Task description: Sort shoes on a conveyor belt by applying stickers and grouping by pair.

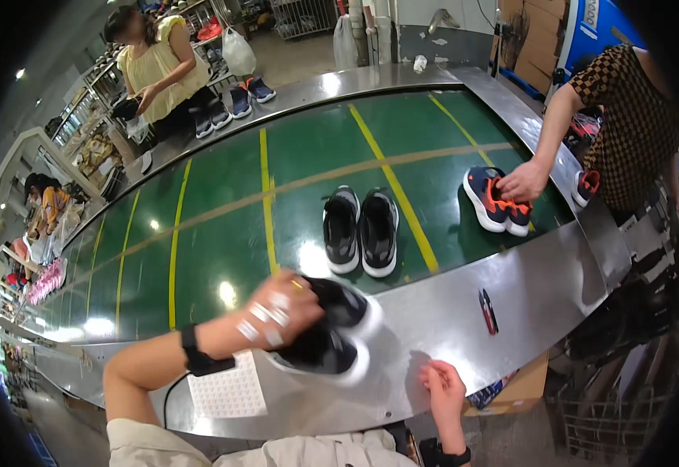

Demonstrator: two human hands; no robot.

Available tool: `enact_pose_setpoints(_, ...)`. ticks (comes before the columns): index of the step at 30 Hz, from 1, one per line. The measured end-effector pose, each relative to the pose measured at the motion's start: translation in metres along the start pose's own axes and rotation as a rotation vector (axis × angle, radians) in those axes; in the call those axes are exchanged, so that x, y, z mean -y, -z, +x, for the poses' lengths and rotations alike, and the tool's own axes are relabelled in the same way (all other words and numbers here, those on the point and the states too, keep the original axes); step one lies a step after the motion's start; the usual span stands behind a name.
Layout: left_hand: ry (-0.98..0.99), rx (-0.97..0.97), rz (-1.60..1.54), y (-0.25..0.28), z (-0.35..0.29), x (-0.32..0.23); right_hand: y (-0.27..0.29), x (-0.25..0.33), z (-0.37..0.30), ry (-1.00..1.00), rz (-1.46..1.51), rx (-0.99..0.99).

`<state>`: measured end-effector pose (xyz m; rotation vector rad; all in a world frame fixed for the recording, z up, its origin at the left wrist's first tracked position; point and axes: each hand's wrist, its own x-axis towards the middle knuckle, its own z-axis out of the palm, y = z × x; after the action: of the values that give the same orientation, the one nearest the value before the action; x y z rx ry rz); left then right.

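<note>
My left hand (281, 307) grips a pair of black sneakers (328, 354) with white soles over the metal edge of the table; the pair is slightly blurred. Several small white stickers (265, 311) are stuck on the back of that hand. By my left forearm lies a white sheet of small labels (226, 389). My right hand (444, 383) is held over the metal edge, fingers loosely curled and apart, holding nothing. Beyond my hands, another pair of black sneakers (360, 232) stands on the green belt.
At the right, a co-worker's hand (522, 183) touches navy and orange sneakers (496, 204) on the belt. A red and black pen-like tool (488, 313) lies on the metal edge. Across the belt, a person in yellow (164, 66) stands near several dark shoes (219, 115). A cardboard box (518, 389) sits below the edge.
</note>
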<state>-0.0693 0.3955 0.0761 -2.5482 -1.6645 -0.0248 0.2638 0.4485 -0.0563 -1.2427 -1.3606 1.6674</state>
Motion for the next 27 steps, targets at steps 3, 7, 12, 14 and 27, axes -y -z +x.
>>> enact_pose_setpoints(3, 0.452, 0.033, 0.028, 0.019, -0.004, 0.085, -0.004, -0.011, 0.013, 0.004, -0.124, 0.003)
enact_pose_setpoints(7, 0.938, -0.056, -0.014, -0.005, 0.02, 0.214, -0.014, -0.032, 0.033, 0.391, -0.509, 0.03)
enact_pose_setpoints(12, 1.246, -0.052, 0.139, -0.057, 0.085, 0.362, -0.014, -0.005, 0.03, 0.445, -0.635, 0.005)
enact_pose_setpoints(14, 1.34, -0.1, 0.069, -0.077, 0.114, 0.394, -0.012, 0.001, 0.033, 0.434, -0.634, 0.02)
enact_pose_setpoints(27, 0.274, -0.49, -0.073, -0.048, 0.16, 0.154, -0.007, -0.016, 0.052, 0.556, -0.574, -0.076)
